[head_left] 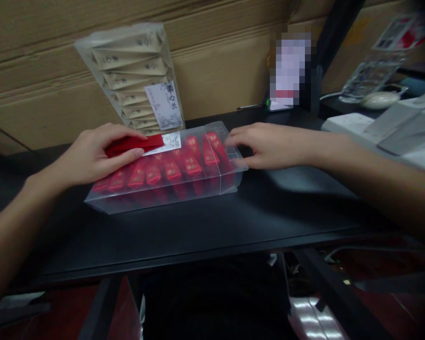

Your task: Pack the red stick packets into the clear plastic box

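A clear plastic box (156,194) full of red packets (172,171) with gold print lies on its side on the black table. My left hand (88,153) rests over its left part. Between that thumb and fingers is a flat, folded red piece (145,144), perhaps an empty packet, above a white printed label (172,140) on the box. At the box's right end, my right hand (257,145) has its fingers curled against the end flap (233,153); the fingertips are partly hidden and slightly blurred.
Behind the box, a clear pack of beige packets (134,71) leans on cardboard (216,71). A phone-like screen (290,71), pixelated, stands at the back right. Farther right are a plastic bottle (371,71), a computer mouse (380,99) and a white device (354,125). The black table (145,241) ends nearest me.
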`<state>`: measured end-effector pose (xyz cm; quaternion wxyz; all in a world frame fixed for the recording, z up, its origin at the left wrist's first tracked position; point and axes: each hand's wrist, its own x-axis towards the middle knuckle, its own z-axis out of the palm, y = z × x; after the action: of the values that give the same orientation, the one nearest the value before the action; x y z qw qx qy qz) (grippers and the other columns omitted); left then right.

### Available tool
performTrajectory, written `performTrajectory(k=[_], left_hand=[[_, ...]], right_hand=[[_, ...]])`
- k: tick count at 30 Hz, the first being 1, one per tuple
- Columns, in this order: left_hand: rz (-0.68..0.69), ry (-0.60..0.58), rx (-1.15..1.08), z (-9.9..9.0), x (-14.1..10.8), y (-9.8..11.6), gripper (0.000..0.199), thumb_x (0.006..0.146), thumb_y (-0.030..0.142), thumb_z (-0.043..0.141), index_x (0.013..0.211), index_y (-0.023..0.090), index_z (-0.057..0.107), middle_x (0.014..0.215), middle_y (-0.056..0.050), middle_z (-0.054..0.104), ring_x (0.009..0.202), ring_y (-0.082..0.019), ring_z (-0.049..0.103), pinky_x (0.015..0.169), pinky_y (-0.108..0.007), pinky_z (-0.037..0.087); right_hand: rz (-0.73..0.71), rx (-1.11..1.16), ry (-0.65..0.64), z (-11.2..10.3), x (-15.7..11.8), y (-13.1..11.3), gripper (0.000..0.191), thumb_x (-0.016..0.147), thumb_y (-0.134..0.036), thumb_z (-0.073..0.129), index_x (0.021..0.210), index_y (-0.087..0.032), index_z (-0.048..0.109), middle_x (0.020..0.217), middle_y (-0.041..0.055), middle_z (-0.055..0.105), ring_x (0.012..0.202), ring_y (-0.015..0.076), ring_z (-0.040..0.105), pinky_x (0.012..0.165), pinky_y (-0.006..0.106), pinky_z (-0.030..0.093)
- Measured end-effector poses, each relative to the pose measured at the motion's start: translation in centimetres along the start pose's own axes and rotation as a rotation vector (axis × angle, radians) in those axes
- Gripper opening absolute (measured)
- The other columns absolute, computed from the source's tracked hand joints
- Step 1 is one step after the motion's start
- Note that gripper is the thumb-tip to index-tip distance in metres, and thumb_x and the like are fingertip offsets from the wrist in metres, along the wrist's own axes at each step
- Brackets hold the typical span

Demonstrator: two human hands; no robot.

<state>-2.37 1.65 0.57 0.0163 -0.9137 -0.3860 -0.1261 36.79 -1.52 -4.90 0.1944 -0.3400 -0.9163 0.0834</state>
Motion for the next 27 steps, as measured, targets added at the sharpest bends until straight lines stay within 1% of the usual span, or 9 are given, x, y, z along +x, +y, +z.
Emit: performTrajectory(k=[3, 5, 11, 14, 16, 18, 21, 23, 27], left_hand=[[0.035, 0.017, -0.015, 0.0, 0.0, -0.1, 0.047, 0.097, 0.056, 0.058, 0.129, 0.023, 0.068, 0.126, -0.008, 0.071, 0.110, -0.028, 0.067, 0.097, -0.041, 0.052], [0.052, 0.012, -0.018, 0.0, 0.0, 0.0, 0.045, 0.098, 0.055, 0.057, 0.128, 0.023, 0.069, 0.127, -0.008, 0.071, 0.112, -0.028, 0.067, 0.098, -0.042, 0.052], [0.081, 0.025, -0.014, -0.1, -0.1, 0.2, 0.044, 0.099, 0.053, 0.056, 0.128, 0.022, 0.069, 0.127, -0.010, 0.071, 0.114, -0.028, 0.066, 0.103, -0.042, 0.050], [0.099, 0.040, -0.023, 0.0, -0.2, -0.1, 0.044, 0.099, 0.052, 0.057, 0.128, 0.022, 0.069, 0.126, -0.009, 0.072, 0.113, -0.028, 0.067, 0.102, -0.041, 0.051], [0.096, 0.045, -0.026, 0.1, -0.3, -0.4, 0.044, 0.098, 0.053, 0.058, 0.128, 0.023, 0.069, 0.125, -0.009, 0.072, 0.113, -0.029, 0.067, 0.100, -0.042, 0.052], [0.081, 0.049, -0.026, 0.2, -0.2, -0.7, 0.045, 0.098, 0.054, 0.058, 0.130, 0.024, 0.068, 0.126, -0.009, 0.071, 0.113, -0.029, 0.067, 0.100, -0.043, 0.052], [0.070, 0.071, -0.032, 0.4, -0.1, -1.0, 0.045, 0.096, 0.056, 0.059, 0.127, 0.024, 0.070, 0.125, -0.010, 0.071, 0.111, -0.030, 0.068, 0.099, -0.043, 0.053], [0.063, 0.084, -0.043, 0.5, -0.1, -1.0, 0.046, 0.096, 0.057, 0.059, 0.126, 0.024, 0.071, 0.124, -0.009, 0.072, 0.109, -0.030, 0.068, 0.098, -0.044, 0.054], [0.065, 0.092, -0.065, 0.4, -0.3, -1.1, 0.044, 0.096, 0.056, 0.060, 0.125, 0.025, 0.071, 0.124, -0.009, 0.072, 0.110, -0.030, 0.068, 0.097, -0.043, 0.054]], right_hand=[[-0.003, -0.004, -0.030, -0.1, 0.3, -0.5, 0.020, 0.092, -0.033, 0.070, 0.107, -0.023, 0.079, 0.100, 0.0026, 0.079, 0.086, 0.0216, 0.072, 0.080, 0.034, 0.053], [0.003, 0.029, -0.020, 0.0, 0.6, -0.9, 0.017, 0.093, -0.028, 0.066, 0.103, -0.023, 0.079, 0.097, 0.0019, 0.078, 0.082, 0.0199, 0.071, 0.076, 0.032, 0.052], [-0.006, 0.121, 0.231, 0.4, 1.3, -2.0, 0.014, 0.093, -0.023, 0.062, 0.088, -0.019, 0.074, 0.091, 0.0044, 0.074, 0.080, 0.0185, 0.067, 0.073, 0.031, 0.050], [0.017, 0.171, 0.324, 0.4, 1.3, -2.5, 0.011, 0.093, -0.025, 0.064, 0.094, -0.019, 0.074, 0.091, 0.0043, 0.075, 0.080, 0.0187, 0.067, 0.073, 0.031, 0.051], [-0.008, 0.205, 0.374, 0.3, 1.4, -2.9, 0.013, 0.093, -0.025, 0.065, 0.101, -0.019, 0.074, 0.100, 0.0059, 0.076, 0.089, 0.0203, 0.070, 0.079, 0.033, 0.054], [-0.053, 0.247, 0.376, 0.2, 1.4, -3.1, 0.017, 0.093, -0.023, 0.065, 0.107, -0.020, 0.074, 0.112, 0.0074, 0.077, 0.100, 0.0216, 0.071, 0.088, 0.036, 0.055], [-0.120, 0.274, 0.328, 0.0, 1.4, -3.1, 0.017, 0.092, -0.022, 0.066, 0.106, -0.021, 0.076, 0.113, 0.0064, 0.078, 0.106, 0.0212, 0.072, 0.097, 0.039, 0.055], [-0.133, 0.249, 0.313, -0.1, 1.4, -3.0, 0.016, 0.092, -0.022, 0.066, 0.104, -0.022, 0.077, 0.112, 0.0060, 0.078, 0.105, 0.0210, 0.072, 0.097, 0.039, 0.055], [-0.099, 0.183, 0.308, -0.3, 1.4, -2.9, 0.013, 0.092, -0.023, 0.066, 0.099, -0.023, 0.077, 0.107, 0.0059, 0.077, 0.101, 0.0211, 0.071, 0.091, 0.040, 0.055]])
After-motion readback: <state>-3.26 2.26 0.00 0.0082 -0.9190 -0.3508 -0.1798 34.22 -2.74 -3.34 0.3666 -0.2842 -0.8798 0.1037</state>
